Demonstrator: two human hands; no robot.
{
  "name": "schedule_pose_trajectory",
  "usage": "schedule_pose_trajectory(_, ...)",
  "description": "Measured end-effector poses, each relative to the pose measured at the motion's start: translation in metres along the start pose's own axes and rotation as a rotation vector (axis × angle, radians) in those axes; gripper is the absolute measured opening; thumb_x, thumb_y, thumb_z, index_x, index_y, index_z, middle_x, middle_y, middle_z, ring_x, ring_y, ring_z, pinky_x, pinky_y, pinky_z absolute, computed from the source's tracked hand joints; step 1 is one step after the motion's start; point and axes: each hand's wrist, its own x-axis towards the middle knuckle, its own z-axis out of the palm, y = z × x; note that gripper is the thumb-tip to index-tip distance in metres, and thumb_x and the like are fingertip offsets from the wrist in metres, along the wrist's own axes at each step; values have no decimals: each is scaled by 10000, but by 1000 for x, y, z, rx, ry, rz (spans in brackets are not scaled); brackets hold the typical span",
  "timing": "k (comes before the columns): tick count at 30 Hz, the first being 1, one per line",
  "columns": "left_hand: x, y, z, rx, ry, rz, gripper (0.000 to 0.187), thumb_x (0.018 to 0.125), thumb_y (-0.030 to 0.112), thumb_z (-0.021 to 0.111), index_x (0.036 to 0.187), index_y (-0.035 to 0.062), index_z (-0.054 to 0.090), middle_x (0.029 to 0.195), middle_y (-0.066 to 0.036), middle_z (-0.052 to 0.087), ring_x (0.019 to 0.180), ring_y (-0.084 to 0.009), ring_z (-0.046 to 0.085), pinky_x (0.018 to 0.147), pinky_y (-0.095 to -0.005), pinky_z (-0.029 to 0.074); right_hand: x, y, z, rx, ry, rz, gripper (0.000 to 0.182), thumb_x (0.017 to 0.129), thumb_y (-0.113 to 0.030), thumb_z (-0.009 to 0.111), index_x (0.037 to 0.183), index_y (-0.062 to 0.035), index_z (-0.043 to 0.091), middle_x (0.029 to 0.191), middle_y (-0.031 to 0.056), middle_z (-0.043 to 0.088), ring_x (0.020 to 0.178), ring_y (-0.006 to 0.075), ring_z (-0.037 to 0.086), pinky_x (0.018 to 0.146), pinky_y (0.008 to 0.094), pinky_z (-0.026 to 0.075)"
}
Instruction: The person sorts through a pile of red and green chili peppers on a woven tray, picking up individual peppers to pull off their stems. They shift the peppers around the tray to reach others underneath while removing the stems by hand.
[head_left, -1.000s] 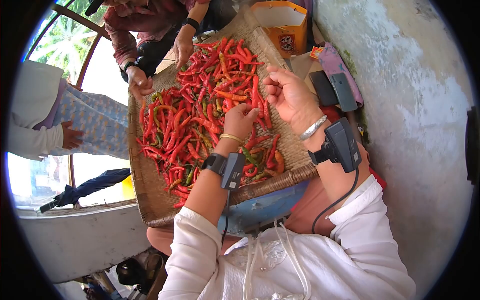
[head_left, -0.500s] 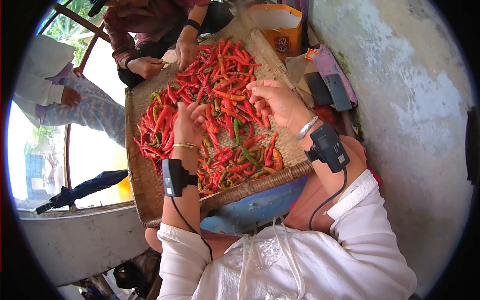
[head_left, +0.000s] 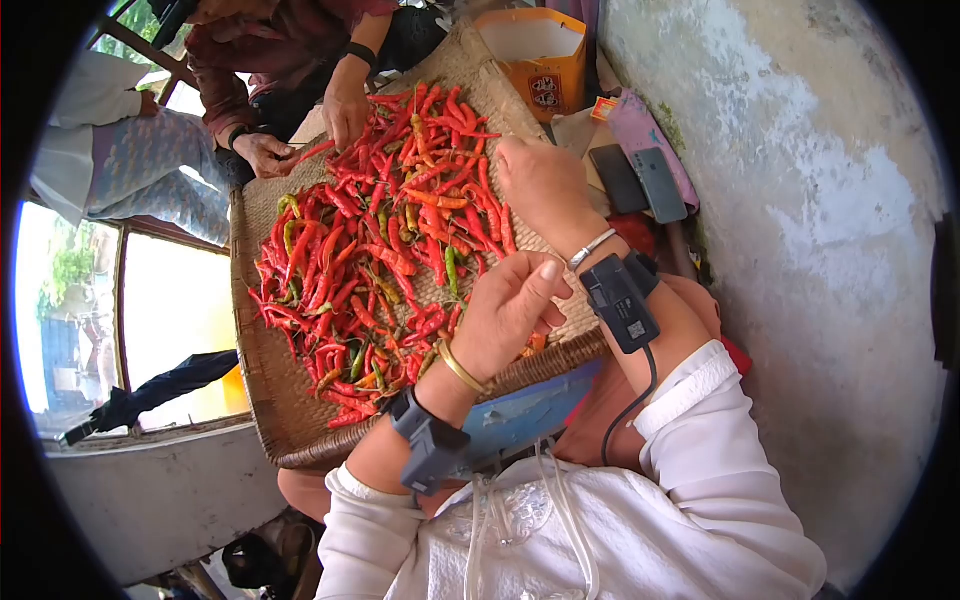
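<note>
Red chili peppers, with a few green and orange ones, lie heaped on a woven tray. My left hand is over the tray's near right part, palm side turned right, thumb up and fingers curled in; whatever they may hold is hidden. Beyond it my right hand is by the right edge of the heap, its back toward me and its fingers bent out of sight. Chilies lie just left of its knuckles. A green chili rests left of my left hand.
Across the tray, a co-worker's hand holds a red chili; their other hand touches the heap. An orange bucket and two phones are at the right, beside a wall. Another person stands left, above a folded umbrella.
My left hand has moved right and nearer me, from the heap's middle to its near right side. My right hand has turned its back up. The co-worker's hand now holds a red chili.
</note>
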Motion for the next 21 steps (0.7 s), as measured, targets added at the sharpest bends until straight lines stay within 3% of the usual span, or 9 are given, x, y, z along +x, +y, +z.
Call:
schedule_pose_trajectory(1, -5, 1, 7, 0, 3, -2, 318, 809, 295, 576, 955, 18, 518, 819, -54, 571, 618, -105, 545, 544, -208, 449, -2, -1, 0, 3, -2, 0, 81, 745, -155, 538, 751, -74, 544, 695, 107, 580, 628, 289, 575, 542, 403, 447)
schedule_pose_trajectory(3, -12, 3, 23, 785, 288, 636, 439, 706, 323, 673, 968, 19, 494, 861, -85, 535, 698, -156, 541, 595, -254, 458, -5, -5, 0, -98, -115, -70, 80, 753, -150, 525, 770, -75, 546, 690, 103, 578, 630, 291, 575, 539, 398, 447)
schedule_pose_trajectory(6, -11, 4, 38, 885, 304, 722, 433, 641, 250, 709, 936, 15, 497, 913, -112, 495, 773, -194, 522, 648, -281, 457, -9, -8, 2, -126, -138, -119, 95, 760, -152, 513, 741, -62, 538, 698, 106, 586, 636, 295, 578, 542, 393, 453)
schedule_pose_trajectory(10, -15, -6, 40, 667, 288, 606, 281, 650, 109, 651, 869, 8, 507, 969, -117, 447, 820, -217, 506, 718, -293, 450, -14, -4, 6, -35, -145, -45, 92, 754, -139, 531, 768, -54, 562, 705, 108, 592, 616, 257, 590, 548, 368, 462)
schedule_pose_trajectory(12, -16, -12, 40, 628, 311, 570, 279, 649, 109, 652, 867, 11, 506, 965, -117, 448, 816, -215, 504, 714, -294, 450, -15, -5, 9, 495, -130, 202, 134, 749, -126, 535, 789, -7, 581, 646, 86, 599, 630, 193, 606, 532, 303, 464)
schedule_pose_trajectory(13, -17, -13, 40, 592, 335, 527, 278, 649, 108, 653, 865, 14, 505, 960, -117, 449, 811, -214, 503, 711, -294, 450, -15, -7, 9, 495, -129, 198, 134, 749, -126, 535, 789, -7, 581, 646, 86, 599, 630, 193, 606, 532, 303, 464)
schedule_pose_trajectory(15, -20, -13, 41, 579, 349, 529, 269, 646, 101, 648, 854, 14, 501, 935, -109, 453, 802, -200, 496, 702, -288, 448, -16, -10, 7, 959, -299, 532, 160, 776, -152, 545, 801, 0, 589, 598, 39, 572, 571, 105, 562, 502, 237, 434)
schedule_pose_trajectory(21, -26, -11, 32, 582, 296, 441, 260, 632, 94, 645, 833, 15, 501, 856, -83, 445, 781, -173, 487, 683, -266, 438, -23, -24, -10, 1302, -263, 758, 144, 820, -187, 540, 850, -49, 570, 635, 1, 552, 486, 56, 463, 458, 174, 380)
